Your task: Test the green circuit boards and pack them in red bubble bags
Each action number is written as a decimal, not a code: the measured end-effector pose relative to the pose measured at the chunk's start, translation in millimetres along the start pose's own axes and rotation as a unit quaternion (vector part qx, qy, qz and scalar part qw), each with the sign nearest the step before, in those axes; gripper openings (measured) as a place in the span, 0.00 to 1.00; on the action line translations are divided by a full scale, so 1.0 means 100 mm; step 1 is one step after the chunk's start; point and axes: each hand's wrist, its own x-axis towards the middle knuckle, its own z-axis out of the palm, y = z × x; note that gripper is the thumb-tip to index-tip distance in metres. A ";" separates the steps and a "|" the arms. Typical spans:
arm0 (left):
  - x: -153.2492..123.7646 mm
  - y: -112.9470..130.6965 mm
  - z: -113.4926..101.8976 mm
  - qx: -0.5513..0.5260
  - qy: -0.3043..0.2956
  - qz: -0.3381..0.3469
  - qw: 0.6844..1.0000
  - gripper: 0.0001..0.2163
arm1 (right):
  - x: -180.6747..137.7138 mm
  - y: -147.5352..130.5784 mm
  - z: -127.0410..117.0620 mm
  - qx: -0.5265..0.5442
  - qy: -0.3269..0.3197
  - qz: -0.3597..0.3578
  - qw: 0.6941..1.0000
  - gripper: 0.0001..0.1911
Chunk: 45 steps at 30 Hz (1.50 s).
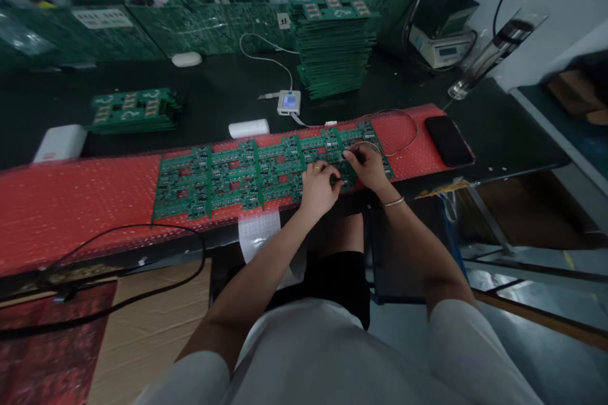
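Observation:
Several green circuit boards [232, 174] lie joined in a long row on a red bubble-wrap sheet [85, 202]. Over the right part of this row, my left hand [319, 188] has its fingers curled, thumb close to the fingertips; whatever may be between them is too small to make out. Just right of it, my right hand [369, 166] pinches close above the boards. A thin wire [417, 130] loops across the red sheet and runs into the right hand's fingers. The wire's end is hidden there. A small white device with a lit screen [289, 102] stands behind the boards.
Behind stands a tall stack of green boards [335, 50], with a smaller stack [133, 111] at left. A white cylinder [249, 128] lies behind the row. A black phone [449, 140] rests at right, near a scale [441, 49]. A black cable [142, 304] hangs over the front edge.

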 end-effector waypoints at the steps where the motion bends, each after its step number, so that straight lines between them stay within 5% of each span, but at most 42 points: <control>1: -0.04 -0.01 -0.02 0.002 0.003 0.016 1.000 0.04 | 0.00 0.00 0.00 0.002 0.003 -0.001 1.000 0.25; 7: -0.30 -0.06 -0.04 0.071 -0.016 0.154 0.985 0.10 | 0.05 -0.03 -0.04 0.035 -0.003 0.011 0.999 0.23; 15: -0.30 -0.07 0.15 0.085 0.010 0.136 0.987 0.13 | 0.06 -0.23 0.05 0.018 -0.112 -0.052 0.992 0.11; 21: -0.59 -0.02 -0.09 0.098 0.004 0.165 0.981 0.18 | 0.12 -0.30 0.20 0.000 -0.164 -0.108 0.981 0.08; 33: -1.27 -0.66 -0.84 0.028 0.137 0.046 0.989 0.07 | 0.18 -0.35 0.20 -0.065 -0.214 -0.172 0.960 0.08; 45: -1.57 -1.00 -0.72 -0.002 0.078 0.025 0.997 0.04 | 0.11 -0.24 0.26 -0.069 -0.181 -0.131 0.972 0.08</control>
